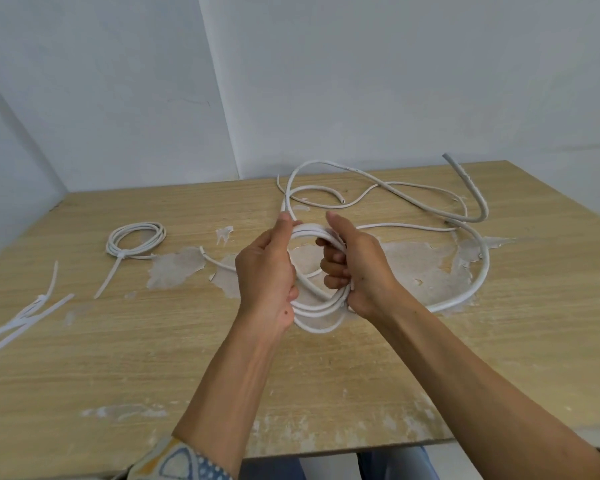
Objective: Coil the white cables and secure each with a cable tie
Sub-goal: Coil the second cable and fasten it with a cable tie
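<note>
Holding a part-wound coil point(317, 311) of white cable just above the middle of the desk point(153, 358), the two hands work as a pair. The left grip point(267, 271) is closed round the coil's left side, thumb raised, with a strand rising from it toward the far edge. The right grip point(357, 268) has its fingers curled through the ring and clamps the turns on the right side. Judgement: the coil is held at opposite sides to keep the turns stacked and round while slack is fed in. No tie is on this coil, so winding looks unfinished.

Loose cable point(478, 271) lies in wide loops from the desk's middle to the far right corner, where a thicker grey length point(471, 188) arches up. Which loop feeds the coil cannot be told. A finished coil point(136, 237), bound with a tie point(108, 275), lies toward the far left, clear of the work. Spare ties point(25, 313), as they appear to be, lie at the left edge, probably staged for the next binding.

Surface: pale wood-grain top, veneer peeled in patches point(177, 268) at the middle, scuffed along the near edge. Room: plain white walls point(395, 81) meet in a corner behind the far edge.
</note>
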